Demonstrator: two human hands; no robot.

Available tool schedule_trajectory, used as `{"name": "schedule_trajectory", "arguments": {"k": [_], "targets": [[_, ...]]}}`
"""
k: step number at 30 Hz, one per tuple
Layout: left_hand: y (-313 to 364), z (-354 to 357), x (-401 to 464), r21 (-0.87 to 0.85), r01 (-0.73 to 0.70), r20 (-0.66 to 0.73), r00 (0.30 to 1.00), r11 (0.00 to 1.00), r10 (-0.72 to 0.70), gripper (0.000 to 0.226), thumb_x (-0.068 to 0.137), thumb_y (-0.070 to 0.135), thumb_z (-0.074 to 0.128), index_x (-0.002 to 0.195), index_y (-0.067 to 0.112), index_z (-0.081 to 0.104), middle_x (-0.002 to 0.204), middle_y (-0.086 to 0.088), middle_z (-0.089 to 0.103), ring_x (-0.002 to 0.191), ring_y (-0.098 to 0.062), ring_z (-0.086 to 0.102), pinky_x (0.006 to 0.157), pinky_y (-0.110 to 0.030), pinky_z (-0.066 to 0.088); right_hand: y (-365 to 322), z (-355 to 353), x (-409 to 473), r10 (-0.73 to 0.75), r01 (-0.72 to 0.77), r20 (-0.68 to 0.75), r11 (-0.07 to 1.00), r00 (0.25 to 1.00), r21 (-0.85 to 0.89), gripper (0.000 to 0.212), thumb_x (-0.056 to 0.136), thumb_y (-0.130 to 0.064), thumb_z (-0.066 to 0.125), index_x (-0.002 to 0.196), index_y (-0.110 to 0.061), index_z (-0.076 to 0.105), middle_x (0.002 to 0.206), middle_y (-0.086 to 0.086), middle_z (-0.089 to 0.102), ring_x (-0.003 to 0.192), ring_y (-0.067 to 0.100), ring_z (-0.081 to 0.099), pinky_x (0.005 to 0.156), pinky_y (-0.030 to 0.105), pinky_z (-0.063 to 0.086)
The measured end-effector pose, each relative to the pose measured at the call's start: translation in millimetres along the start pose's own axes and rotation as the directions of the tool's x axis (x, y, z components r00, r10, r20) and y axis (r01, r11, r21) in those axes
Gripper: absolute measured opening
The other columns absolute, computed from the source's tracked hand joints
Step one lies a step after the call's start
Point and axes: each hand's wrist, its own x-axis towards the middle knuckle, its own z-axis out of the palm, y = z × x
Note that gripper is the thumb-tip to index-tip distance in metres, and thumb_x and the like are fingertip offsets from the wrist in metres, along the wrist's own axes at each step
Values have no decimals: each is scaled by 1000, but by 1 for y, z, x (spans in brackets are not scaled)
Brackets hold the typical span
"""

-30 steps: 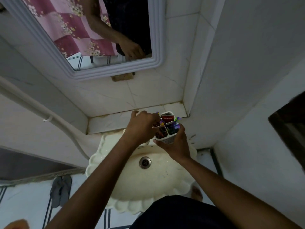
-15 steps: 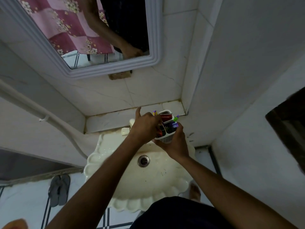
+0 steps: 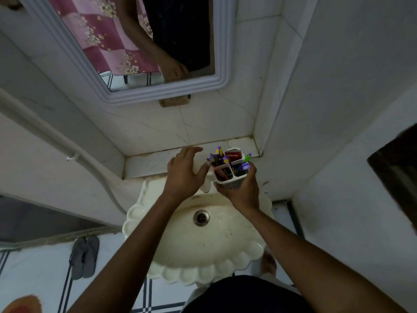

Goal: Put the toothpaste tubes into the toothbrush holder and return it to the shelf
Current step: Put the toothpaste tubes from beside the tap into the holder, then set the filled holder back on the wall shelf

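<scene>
My right hand [image 3: 240, 192] grips the white toothbrush holder [image 3: 228, 173] from below, holding it above the back of the sink, just in front of the tiled shelf [image 3: 149, 162]. The holder has several compartments filled with purple and green toothbrushes, and a red toothpaste tube [image 3: 233, 154] stands in its rear compartment. My left hand [image 3: 184, 175] hovers just left of the holder, fingers spread and empty, over the shelf's front edge.
A cream scalloped sink [image 3: 203, 245] with a metal drain [image 3: 201, 217] lies below my hands. A white-framed mirror [image 3: 135, 53] hangs above the shelf. A white pipe [image 3: 67, 143] runs down the left wall. Grey slippers [image 3: 84, 256] lie on the floor at left.
My left hand has come off the holder's top and moved left, fingers now spread. The holder stays in my right hand near the shelf.
</scene>
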Motion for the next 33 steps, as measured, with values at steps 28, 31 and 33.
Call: {"name": "schedule_trajectory", "arguments": {"k": [28,31,33], "targets": [[182,-271,38,188,-422,-558,697,887,450,55,103,50,64,145,16,59,147,-4,62,137,-25,58,115,-57,46,-364,-214,-11,-518,703,-550,685,655,191,107,59,-59,106,146,-20,56,138,0,70,123,21,73,99,47,65],[217,-313,41,232,-439,-597,640,868,483,51,103,52,61,143,20,60,145,-1,64,135,-23,58,114,-54,46,-418,-244,-18,-536,746,-576,630,617,213,105,55,-67,103,140,-27,57,133,-7,70,118,15,73,97,39,67],[237,-337,44,241,-463,-636,588,853,499,50,103,49,63,144,20,60,145,-3,63,133,-24,58,114,-54,48,-450,-261,-23,-548,775,-594,590,590,225,104,48,-76,97,134,-32,56,129,-10,70,114,12,74,95,35,67]]}}
